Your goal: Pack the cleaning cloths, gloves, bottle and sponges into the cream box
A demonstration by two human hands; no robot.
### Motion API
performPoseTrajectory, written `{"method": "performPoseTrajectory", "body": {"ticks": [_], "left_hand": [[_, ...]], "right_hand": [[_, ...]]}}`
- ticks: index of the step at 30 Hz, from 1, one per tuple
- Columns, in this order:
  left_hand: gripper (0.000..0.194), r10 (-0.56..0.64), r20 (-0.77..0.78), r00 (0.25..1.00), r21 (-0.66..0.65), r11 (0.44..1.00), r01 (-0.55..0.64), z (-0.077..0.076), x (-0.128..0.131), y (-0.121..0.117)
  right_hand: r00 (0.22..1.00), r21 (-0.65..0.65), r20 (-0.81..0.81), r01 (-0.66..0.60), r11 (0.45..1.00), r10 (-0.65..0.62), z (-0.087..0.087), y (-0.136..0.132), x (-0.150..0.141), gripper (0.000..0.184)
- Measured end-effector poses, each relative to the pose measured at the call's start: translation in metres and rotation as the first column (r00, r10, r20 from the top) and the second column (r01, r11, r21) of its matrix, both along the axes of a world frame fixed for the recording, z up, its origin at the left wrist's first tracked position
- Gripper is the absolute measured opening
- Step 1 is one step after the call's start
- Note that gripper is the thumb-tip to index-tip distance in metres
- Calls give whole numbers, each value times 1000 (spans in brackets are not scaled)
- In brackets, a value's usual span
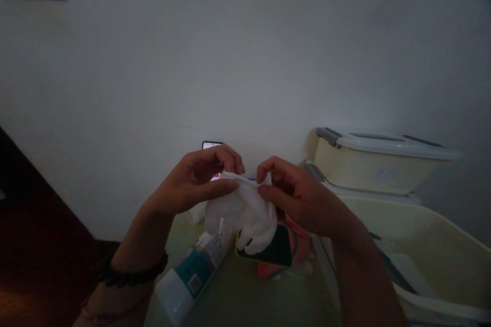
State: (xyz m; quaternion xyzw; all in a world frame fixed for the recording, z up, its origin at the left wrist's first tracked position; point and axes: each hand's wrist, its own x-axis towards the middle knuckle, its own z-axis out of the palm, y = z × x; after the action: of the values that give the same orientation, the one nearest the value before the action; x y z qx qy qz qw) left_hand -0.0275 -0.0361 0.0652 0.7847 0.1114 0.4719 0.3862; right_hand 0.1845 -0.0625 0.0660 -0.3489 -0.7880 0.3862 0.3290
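Pinching the upper edge's left side between thumb and fingers, the left hand (197, 179) gripped a thin white cloth (245, 209), which hung partly before a dark-green sponge (281, 249). The right hand (303, 196) pinched the right side; a lidded box (372, 166) stood beyond.

We're reading no words or numbers. We're seeing a square code (194, 282) on the tube (183, 286), near left; its small print (213, 246) is showing too blurred.
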Motion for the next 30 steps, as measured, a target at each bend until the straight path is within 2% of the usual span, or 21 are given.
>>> {"method": "performPoseTrajectory", "body": {"ticks": [3,6,8,9,12,14,16,19,22,24,26,30], "left_hand": [[8,-39,67,997,-49,998,42,-1,3,1],[11,-9,106,994,-86,996,18,-2,4,1],[15,37,116,993,-151,988,-19,-4,3,0],[17,58,114,992,-195,980,-35,-5,2,-2],[21,71,75,995,-290,956,-46,-7,2,-6],[23,67,50,997,-311,949,-49,-7,3,-8],[24,74,28,997,-334,941,-60,-7,4,-9],[24,77,-29,997,-348,934,-82,-5,5,-7],[32,56,-178,982,-328,938,-113,-4,7,-3],[35,-14,-287,958,-338,937,-87,-3,9,-2],[34,-82,-332,940,-346,937,-41,-1,9,-3],[29,-72,-253,965,-359,933,-24,-1,5,-5]], "right_hand": [[995,6,78,-64,998,64,2,-1,2,7],[988,160,82,-140,977,128,5,-3,1,9],[977,250,-105,-157,956,188,6,-3,1,12],[945,263,-234,-166,950,230,5,-2,1,13],[788,174,-536,-247,953,302,0,2,0,19],[739,81,-630,-243,967,238,-4,7,-1,22],[745,8,-660,-118,993,94,-7,11,-4,25],[765,-9,-639,99,995,-81,-10,15,-8,32],[764,-15,-624,200,980,-165,-11,18,-10,35],[752,-71,-630,191,979,-193,-12,20,-11,37],[756,-148,-629,110,983,-180,-14,22,-10,41],[807,-197,-587,-65,978,-65,-18,21,-5,49]]}}
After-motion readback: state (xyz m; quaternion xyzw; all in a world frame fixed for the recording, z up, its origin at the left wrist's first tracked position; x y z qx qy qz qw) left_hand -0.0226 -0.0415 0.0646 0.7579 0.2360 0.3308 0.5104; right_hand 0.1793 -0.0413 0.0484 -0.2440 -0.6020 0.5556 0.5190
